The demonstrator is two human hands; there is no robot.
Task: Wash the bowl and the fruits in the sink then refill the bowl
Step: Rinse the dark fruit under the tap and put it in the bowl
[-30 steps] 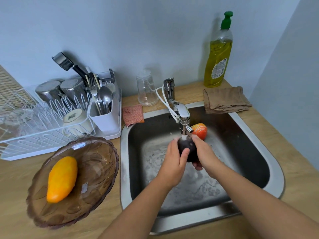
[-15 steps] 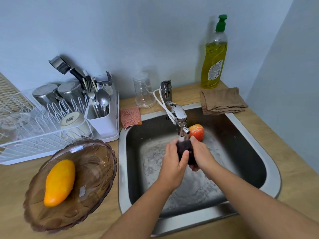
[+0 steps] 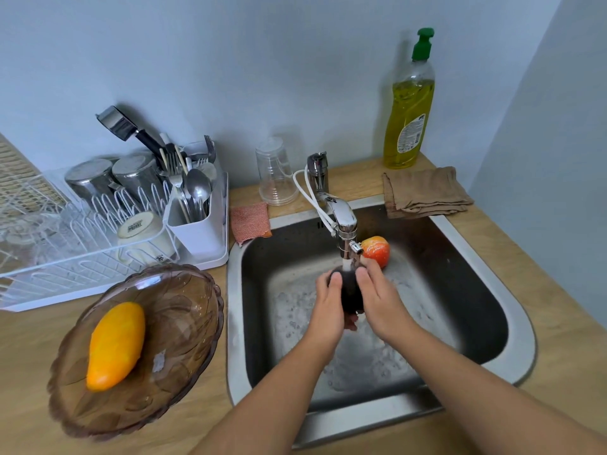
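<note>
We've got both hands together over the sink (image 3: pixel 235 290), clamped on a dark round fruit (image 3: pixel 349 290) right under the tap (image 3: pixel 341 221), with water running onto it. Our left hand (image 3: pixel 330 303) curls round it from 9 o'clock and our right hand (image 3: pixel 381 300) from 3 o'clock. A red-orange fruit (image 3: pixel 376 251) sits in the sink at 1 o'clock from the hands. The brown bowl (image 3: pixel 184 323), on the counter at 8 o'clock from the sink, holds a yellow fruit (image 3: pixel 115 346).

- Back wall (image 3: pixel 262 60): plain, pale blue-grey, matte finish, evenly lit by soft light.
- Side wall (image 3: pixel 565 142): same colour, meets the back wall in a corner at right.
- Counter (image 3: pixel 29 372): light wood grain, butts against both walls.
</note>
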